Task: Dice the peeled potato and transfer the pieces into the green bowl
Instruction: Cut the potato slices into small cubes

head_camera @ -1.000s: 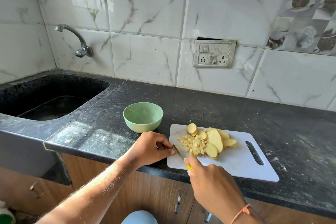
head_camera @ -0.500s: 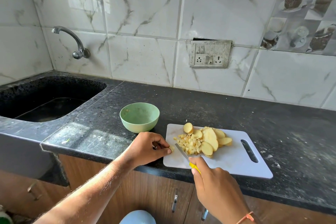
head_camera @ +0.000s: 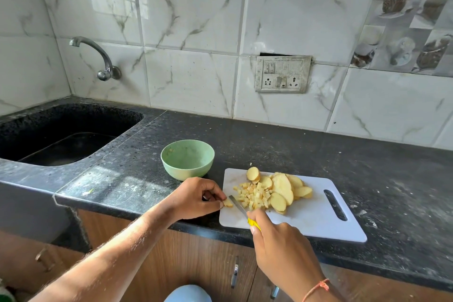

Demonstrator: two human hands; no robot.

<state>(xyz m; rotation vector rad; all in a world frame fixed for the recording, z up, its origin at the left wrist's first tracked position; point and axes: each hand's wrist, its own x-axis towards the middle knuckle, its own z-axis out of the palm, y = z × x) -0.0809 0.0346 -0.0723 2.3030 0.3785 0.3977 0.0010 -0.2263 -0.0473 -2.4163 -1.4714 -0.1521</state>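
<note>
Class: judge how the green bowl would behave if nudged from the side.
The green bowl looks thin, plastic and almost empty, so it is probably light. On the smooth counter it would likely slide. Its rounded sides and narrower base suggest it may rock or tip.

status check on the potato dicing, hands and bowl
Left hand pinches a potato piece; right hand grips knife. Diced pile and slices on board. Green bowl unobstructed.

Glossy tile, speckled stone.
Glossy white marble-look wall tiles; matt black speckled stone countertop; smooth white plastic chopping board; matt green plastic bowl; wood-grain cabinet fronts w/ metal handles.
</note>
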